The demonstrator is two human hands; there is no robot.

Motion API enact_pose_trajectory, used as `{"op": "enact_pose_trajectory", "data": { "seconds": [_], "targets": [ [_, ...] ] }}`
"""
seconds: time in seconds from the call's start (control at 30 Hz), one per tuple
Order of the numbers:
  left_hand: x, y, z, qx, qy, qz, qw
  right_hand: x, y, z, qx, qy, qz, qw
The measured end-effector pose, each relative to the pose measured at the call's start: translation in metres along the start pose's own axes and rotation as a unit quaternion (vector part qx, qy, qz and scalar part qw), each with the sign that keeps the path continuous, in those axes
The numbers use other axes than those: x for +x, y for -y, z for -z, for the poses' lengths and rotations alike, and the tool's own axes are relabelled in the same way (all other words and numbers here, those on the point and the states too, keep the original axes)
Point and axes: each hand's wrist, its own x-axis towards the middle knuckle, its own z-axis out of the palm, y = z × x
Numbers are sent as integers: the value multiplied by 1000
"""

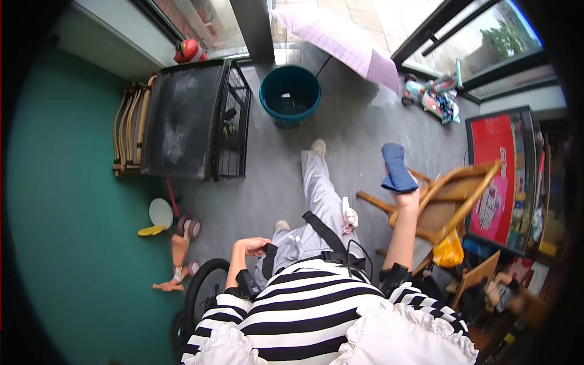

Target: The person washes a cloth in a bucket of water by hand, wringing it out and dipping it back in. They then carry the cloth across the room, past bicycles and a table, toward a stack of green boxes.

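Observation:
My right hand is raised at the right and closed around a folded blue cloth, which stands up above the fingers. My left hand is low beside my hip, near a black strap. Its fingers curl inward, and whatever they might hold is hidden. Ahead of my feet a teal bucket stands on the grey floor, with a small pale item inside. Just right of my raised forearm is a tilted wooden chair.
An open pink umbrella rests by the doorway. At left are a black crate, folded chairs and a fire extinguisher. Toy scooters stand right of the door, near a red display cabinet. A wheel is close at my left.

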Motion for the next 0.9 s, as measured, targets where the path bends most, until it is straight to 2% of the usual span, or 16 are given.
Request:
{"op": "enact_pose_trajectory", "data": {
  "seconds": [0.07, 0.1, 0.17, 0.2, 0.23, 0.3, 0.37, 0.47, 0.53, 0.6, 0.67, 0.73, 0.77, 0.83, 0.9],
  "targets": [
    [8, 0, 3, -16, -22, -5, 1000, 18, -1, 0, -49, 6, 1, 999],
    [5, -54, -12, -77, 6, 61, 995, 86, 24, -24, -100, 10, 16, 995],
    [19, -108, -2, -67, -22, 45, 996, 162, 33, -48, -179, -44, 14, 983],
    [23, -137, 17, -61, 15, 32, 998, 203, 39, -55, -173, 56, -60, 982],
    [21, -153, 21, -64, 15, 30, 997, 235, 32, -66, -189, -14, -60, 980],
    [16, -169, 15, -64, -46, 69, 994, 285, 28, -48, -208, -46, -131, 968],
    [9, -212, 16, -31, -56, 98, 993, 319, 4, -71, -261, -93, -128, 952],
    [14, -256, 43, 83, -53, 187, 977, 378, -26, -65, -301, -84, -137, 940],
    [30, -290, 68, 171, -100, 116, 973, 422, -35, -43, -332, -63, -141, 931],
    [57, -333, 91, 149, -244, -120, 951, 464, -48, -16, -340, -69, -158, 924],
    [97, -391, 121, 6, -308, -338, 889, 513, -65, 8, -357, -86, -184, 912],
    [124, -460, 140, -164, -297, -403, 850, 551, -89, 23, -384, -92, -170, 903],
    [148, -485, 156, -207, -284, -416, 839, 573, -99, 39, -378, -89, -173, 905],
    [202, -525, 192, -217, -310, -374, 847, 614, -115, 70, -393, -62, -187, 898],
    [242, -553, 220, -276, -266, -337, 860, 647, -126, 103, -406, -36, -202, 891]
  ]
}}
